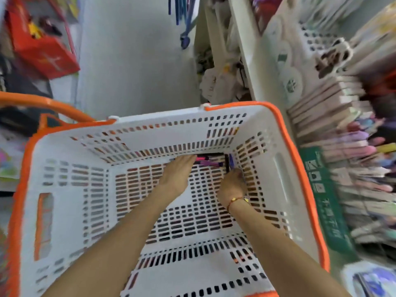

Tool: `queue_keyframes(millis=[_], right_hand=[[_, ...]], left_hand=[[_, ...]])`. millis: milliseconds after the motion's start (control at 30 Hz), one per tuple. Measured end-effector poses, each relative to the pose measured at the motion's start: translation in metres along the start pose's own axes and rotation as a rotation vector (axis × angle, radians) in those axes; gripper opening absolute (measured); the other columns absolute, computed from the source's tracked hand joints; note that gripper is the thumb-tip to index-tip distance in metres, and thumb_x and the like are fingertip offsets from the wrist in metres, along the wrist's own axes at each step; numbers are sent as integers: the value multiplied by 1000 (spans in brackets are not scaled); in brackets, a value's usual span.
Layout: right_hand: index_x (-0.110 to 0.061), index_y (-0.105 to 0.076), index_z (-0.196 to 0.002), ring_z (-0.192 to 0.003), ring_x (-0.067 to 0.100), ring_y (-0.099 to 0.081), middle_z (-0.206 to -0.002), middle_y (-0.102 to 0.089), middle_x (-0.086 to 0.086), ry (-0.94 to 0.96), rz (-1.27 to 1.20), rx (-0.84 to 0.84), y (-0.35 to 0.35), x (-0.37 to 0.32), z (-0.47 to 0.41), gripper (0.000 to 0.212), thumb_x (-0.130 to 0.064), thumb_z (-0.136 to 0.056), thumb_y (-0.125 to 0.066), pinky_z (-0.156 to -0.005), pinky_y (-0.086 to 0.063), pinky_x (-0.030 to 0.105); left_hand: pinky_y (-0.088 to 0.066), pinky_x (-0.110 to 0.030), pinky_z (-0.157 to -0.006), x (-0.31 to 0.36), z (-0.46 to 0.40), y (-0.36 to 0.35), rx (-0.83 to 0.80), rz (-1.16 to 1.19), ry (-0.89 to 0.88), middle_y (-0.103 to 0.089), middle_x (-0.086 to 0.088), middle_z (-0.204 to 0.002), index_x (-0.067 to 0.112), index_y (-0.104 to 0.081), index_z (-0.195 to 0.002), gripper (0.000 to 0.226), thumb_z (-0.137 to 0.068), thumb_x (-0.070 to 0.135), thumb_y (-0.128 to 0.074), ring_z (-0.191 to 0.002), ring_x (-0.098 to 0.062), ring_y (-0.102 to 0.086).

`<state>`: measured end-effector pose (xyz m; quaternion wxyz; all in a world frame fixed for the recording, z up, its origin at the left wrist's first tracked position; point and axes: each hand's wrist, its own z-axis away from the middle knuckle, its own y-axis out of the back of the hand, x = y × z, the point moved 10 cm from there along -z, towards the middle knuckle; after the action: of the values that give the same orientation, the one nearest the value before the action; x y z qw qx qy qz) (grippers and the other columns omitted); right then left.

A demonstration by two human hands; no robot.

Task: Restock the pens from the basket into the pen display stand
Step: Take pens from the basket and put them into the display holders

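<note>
A white slotted basket (150, 133) with an orange rim fills the lower view. Both my arms reach down to its floor. A few pens (209, 162), pink, purple and blue, lie in the far right corner. My left hand (182, 170) rests flat with straight fingers on the pens' left ends. My right hand (233, 183) is curled at the right corner around a dark pen and a blue one (231, 160). The pen display stand (362, 151), packed with pastel pens, stands to the right of the basket, blurred.
A white shelf edge (246, 50) runs up behind the basket on the right. Boxed goods (321, 99) sit above the pens. A red box (42, 46) stands at the far left, grey floor (132, 61) between. The orange basket handle (42, 103) hangs left.
</note>
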<state>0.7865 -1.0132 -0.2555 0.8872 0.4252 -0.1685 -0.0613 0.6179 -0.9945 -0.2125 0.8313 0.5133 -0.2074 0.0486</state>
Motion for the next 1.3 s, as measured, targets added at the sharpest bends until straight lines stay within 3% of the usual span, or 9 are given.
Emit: queue_keyframes(millis=[133, 267, 433, 533, 633, 867, 1033, 1167, 1300], right_hand=[[1, -20, -144, -120, 26, -54, -137, -47, 15, 32, 31, 4, 2, -7, -3, 58, -17, -98, -51, -90, -49, 34], [-3, -5, -151, -123, 28, -51, -142, -41, 18, 98, 10, -38, -3, -12, 0, 76, -19, -95, -55, -93, -47, 35], [-4, -11, -149, -117, 26, -55, -139, -45, 15, 137, 16, -10, -4, -10, -2, 63, -20, -100, -46, -88, -47, 33], [0, -14, -148, -117, 25, -56, -137, -49, 14, 147, 60, -27, -8, -11, -2, 58, -21, -102, -41, -88, -45, 32], [1, -16, -147, -115, 24, -57, -134, -52, 13, 166, 59, -35, -6, -13, 0, 53, -21, -103, -36, -88, -44, 30], [5, -25, -143, -109, 28, -58, -130, -56, 18, 166, -285, -201, -5, -15, 10, 48, -12, -100, -39, -89, -46, 35], [6, -33, -137, -80, 24, -52, -105, -57, 20, 204, -662, -455, -20, -33, 19, 38, -7, -101, -34, -67, -45, 27], [-6, -41, -131, -62, 12, -44, -77, -48, 2, 220, -1090, -517, -5, -34, 34, 29, -12, -105, -30, -56, -46, 22], [-6, -46, -125, -49, 8, -36, -67, -39, 0, 269, -1397, -603, 19, -28, 56, 26, -21, -106, -36, -42, -34, 17]], left_hand=[[-25, -38, -116, 14, -27, -29, -38, -293, -31, -7, -7, -162, 8, -4, -155, 82, -89, -2, -52, -147, -23, -13], [-36, -37, -104, 14, -38, -35, 56, -337, 43, -35, -9, -146, 7, -27, -143, 63, -88, 7, -58, -133, -26, -36], [-39, -38, -98, 6, -40, -39, 53, -360, 75, -43, -10, -135, 8, -39, -130, 34, -97, 13, -42, -126, -26, -42], [-48, -31, -78, 0, -39, -39, 84, -402, 83, -56, -7, -111, 10, -52, -115, 24, -96, 23, -51, -100, -21, -58], [-35, -22, -38, -2, -36, -39, 98, -481, 28, -56, -1, -66, 15, -62, -74, 34, -61, 30, -89, -51, -13, -55], [-29, -21, -34, -15, -15, -29, 251, -481, 8, -52, -4, -58, 8, -57, -71, 35, -63, 20, -89, -44, -15, -50], [-44, -35, -48, -34, -1, -39, 91, 299, 333, -60, -9, -87, 6, -42, -116, 21, -104, 23, -40, -64, -22, -60], [-59, -30, -68, -18, 32, -55, -142, 1566, 640, -63, -5, -88, 7, -53, -115, 19, -99, 17, -52, -76, -15, -66], [-44, -45, -103, 8, 63, -34, -352, 1963, 538, -71, -5, -96, 10, -60, -115, 28, -88, 6, -56, -97, -18, -65]])
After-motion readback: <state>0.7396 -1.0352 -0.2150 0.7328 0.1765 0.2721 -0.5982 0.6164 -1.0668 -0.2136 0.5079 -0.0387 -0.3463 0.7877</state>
